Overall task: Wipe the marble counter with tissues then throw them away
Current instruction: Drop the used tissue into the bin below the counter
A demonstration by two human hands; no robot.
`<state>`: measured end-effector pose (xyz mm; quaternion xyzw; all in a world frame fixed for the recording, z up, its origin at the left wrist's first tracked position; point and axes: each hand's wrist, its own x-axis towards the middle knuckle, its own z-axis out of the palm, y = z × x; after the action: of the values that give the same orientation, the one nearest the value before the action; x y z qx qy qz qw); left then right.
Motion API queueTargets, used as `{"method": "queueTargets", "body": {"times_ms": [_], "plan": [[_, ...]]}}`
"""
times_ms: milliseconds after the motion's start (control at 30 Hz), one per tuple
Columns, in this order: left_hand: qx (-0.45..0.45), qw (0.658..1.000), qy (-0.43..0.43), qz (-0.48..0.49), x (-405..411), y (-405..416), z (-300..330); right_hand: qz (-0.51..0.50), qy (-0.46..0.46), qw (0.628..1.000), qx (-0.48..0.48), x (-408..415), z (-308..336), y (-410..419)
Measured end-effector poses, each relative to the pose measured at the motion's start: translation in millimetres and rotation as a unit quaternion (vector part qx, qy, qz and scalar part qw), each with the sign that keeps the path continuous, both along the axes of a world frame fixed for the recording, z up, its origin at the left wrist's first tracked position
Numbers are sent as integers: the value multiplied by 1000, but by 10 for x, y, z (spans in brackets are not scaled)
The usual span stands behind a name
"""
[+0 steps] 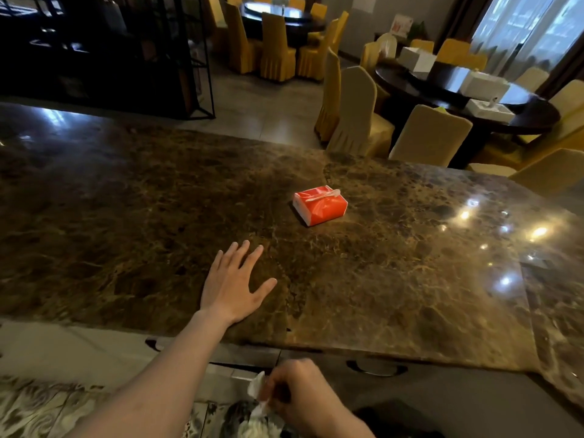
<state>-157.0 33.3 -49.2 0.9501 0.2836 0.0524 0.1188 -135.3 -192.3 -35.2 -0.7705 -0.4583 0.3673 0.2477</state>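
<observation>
Two hands seen, left hand (232, 286) spread flat near surface (126, 216) front edge, right hand (303, 396) below edge, clamped on crumpled tissue (257, 393), red tissue pack (319, 205) at 1 o'clock, writing unreadable.

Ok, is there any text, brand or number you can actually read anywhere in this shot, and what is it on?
No text can be read.
Red tissue pack on the marble counter: white markings only, too blurred to read.
White sign by the far wall: red print, too small to read.
White boxes on the dark dining table: no legible print.
</observation>
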Motion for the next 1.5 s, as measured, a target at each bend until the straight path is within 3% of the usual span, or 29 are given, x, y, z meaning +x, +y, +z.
{"method": "queueTargets", "body": {"times_ms": [267,633,1167,1333,1400,1500], "plan": [[14,1000,22,-6,-19,-27,-1,29,-59,993,-98,-148,-647,-120],[12,999,30,-8,-22,-19,-23,66,-26,970,-233,-232,-921,48],[13,1000,24,-9,-8,11,-37,-45,-50,977,-200,-28,-849,-224],[19,999,30,-10,1,8,-21,42,-97,977,-186,-9,-624,-177],[22,999,38,-8,0,3,-5,67,-111,986,-107,29,-415,-104],[14,999,44,-13,3,-19,30,28,-129,991,6,217,155,2]]}}
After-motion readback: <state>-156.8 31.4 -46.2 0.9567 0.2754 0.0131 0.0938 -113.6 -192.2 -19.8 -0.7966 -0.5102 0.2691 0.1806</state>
